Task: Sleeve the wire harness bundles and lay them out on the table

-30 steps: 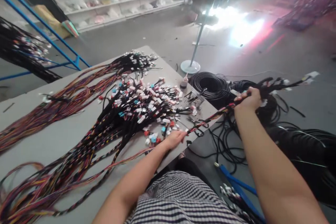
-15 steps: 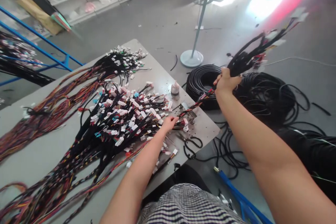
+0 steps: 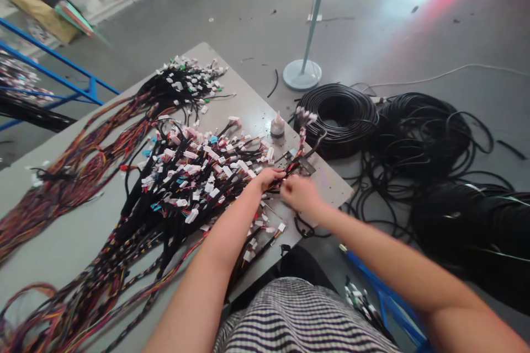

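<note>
A person in a checked shirt stands at the corner of a table. Scissors lie by its near edge, partly hidden. Just beyond, the left hand is closed around a harness, held above the tabletop, its connectors pointing away. The right hand, blurred, is curled just beside it; whether it grips is unclear. To the left lies a connector pile. Farther off are a bottle, black coils on the floor and a round stand base.
</note>
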